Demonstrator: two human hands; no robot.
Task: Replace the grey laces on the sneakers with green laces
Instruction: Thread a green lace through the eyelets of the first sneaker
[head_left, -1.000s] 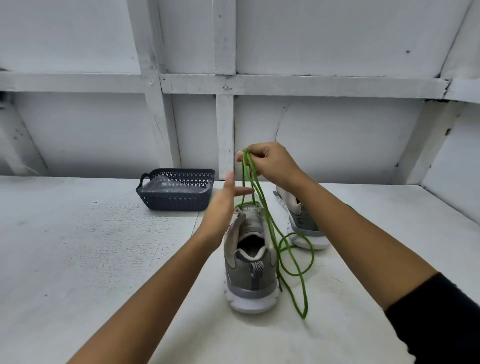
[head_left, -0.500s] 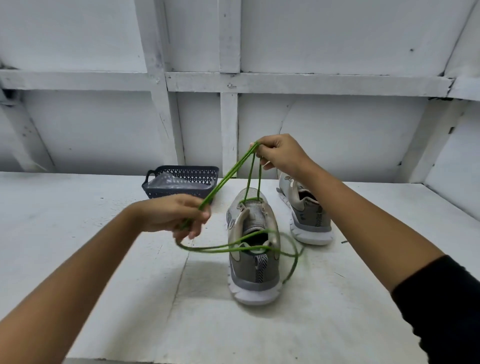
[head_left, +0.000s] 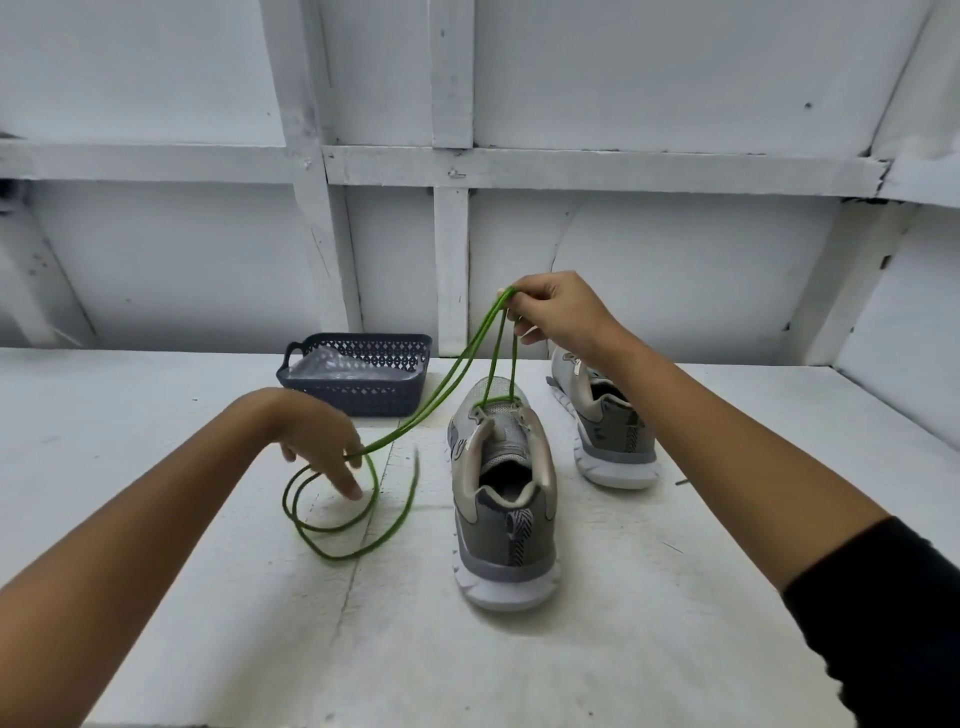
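The right hand (head_left: 558, 317) is pinching the limp, light green lace (head_left: 439, 395) — the left hand (head_left: 317, 441), grip released, is only brushing it — best held near its tips.

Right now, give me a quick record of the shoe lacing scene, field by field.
right hand: pinches green lace, raised above toe of near sneaker
left hand: low over table, lace strands across fingers, grip unclear
near sneaker: lace through front eyelets only
far sneaker: behind, to the right
basket: dark, back of table
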